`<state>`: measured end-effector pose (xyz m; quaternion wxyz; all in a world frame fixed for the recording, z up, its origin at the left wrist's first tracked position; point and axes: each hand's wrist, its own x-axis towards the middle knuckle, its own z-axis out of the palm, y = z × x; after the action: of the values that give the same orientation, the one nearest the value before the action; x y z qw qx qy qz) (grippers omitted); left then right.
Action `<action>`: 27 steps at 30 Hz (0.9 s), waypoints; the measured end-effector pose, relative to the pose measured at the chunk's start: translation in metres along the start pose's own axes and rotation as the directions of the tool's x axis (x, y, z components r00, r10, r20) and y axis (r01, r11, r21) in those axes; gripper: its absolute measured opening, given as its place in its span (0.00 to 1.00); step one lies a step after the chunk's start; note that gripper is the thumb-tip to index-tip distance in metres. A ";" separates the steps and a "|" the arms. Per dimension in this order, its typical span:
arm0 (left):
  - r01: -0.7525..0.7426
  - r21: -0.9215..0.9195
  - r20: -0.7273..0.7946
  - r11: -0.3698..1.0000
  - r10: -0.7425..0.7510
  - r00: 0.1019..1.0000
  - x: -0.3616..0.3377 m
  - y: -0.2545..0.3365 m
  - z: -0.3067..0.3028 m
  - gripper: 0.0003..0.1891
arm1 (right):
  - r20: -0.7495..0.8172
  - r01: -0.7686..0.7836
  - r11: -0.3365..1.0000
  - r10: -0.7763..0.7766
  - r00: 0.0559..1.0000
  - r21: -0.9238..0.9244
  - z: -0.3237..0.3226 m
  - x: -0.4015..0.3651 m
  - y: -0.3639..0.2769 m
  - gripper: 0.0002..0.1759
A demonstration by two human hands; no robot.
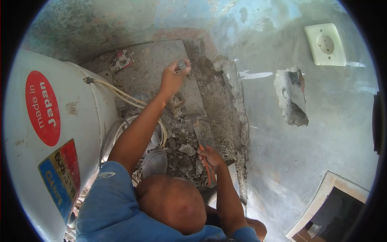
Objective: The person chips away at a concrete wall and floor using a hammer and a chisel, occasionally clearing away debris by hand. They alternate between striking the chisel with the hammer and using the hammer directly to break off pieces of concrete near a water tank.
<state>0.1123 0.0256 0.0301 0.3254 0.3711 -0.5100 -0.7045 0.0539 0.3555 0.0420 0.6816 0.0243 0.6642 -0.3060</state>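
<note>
My left hand (173, 80) is closed around a chisel (182, 64). The chisel's round metal end points up at me, and its lower part is hidden by the hand. It is held over a flat concrete slab (153, 56), close to the broken strip along the wall. Lower down, my right hand (211, 156) grips a hammer (209, 173) by its orange and dark handle. The hammer's grey metal part reaches forward over the rubble (177, 141), its far end blurred against the debris. A larger pale stone (187, 149) lies just left of my right hand.
A large white tank (76, 121) with stickers stands left. Pale cables (121, 93) run from it beside my left arm. The grey wall (274, 161) at right has a chipped hole (291, 97) and a socket (325, 44). A head and blue shirt fill the bottom.
</note>
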 end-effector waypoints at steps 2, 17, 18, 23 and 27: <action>-0.007 0.004 0.013 1.000 0.007 1.000 -0.005 0.000 -0.004 0.11 | 0.001 -0.017 1.000 0.017 1.000 0.012 0.000 0.000 0.000 0.07; -0.009 -0.201 -0.027 0.980 0.003 1.000 0.001 -0.001 -0.042 0.10 | -0.100 -0.051 0.994 0.041 0.994 -0.100 0.013 -0.007 -0.014 0.10; -0.023 -0.290 -0.055 0.957 0.008 0.998 -0.001 0.005 -0.044 0.11 | -0.164 -0.066 0.978 0.033 0.986 -0.196 0.015 -0.008 -0.014 0.13; -0.079 -0.334 -0.059 0.939 0.063 0.996 -0.012 0.032 -0.059 0.11 | -0.233 -0.028 0.627 -0.248 0.940 -0.779 0.012 -0.011 -0.005 0.27; -0.097 -0.400 -0.073 0.912 0.073 0.995 -0.017 0.048 -0.065 0.10 | -0.173 -0.144 0.379 -0.044 0.984 -0.914 0.029 -0.027 -0.057 0.30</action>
<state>0.1804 -0.0043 0.0657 0.4395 0.2935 -0.3603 -0.7687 0.0558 0.3068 0.0914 0.5298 -0.3130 0.7758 0.1393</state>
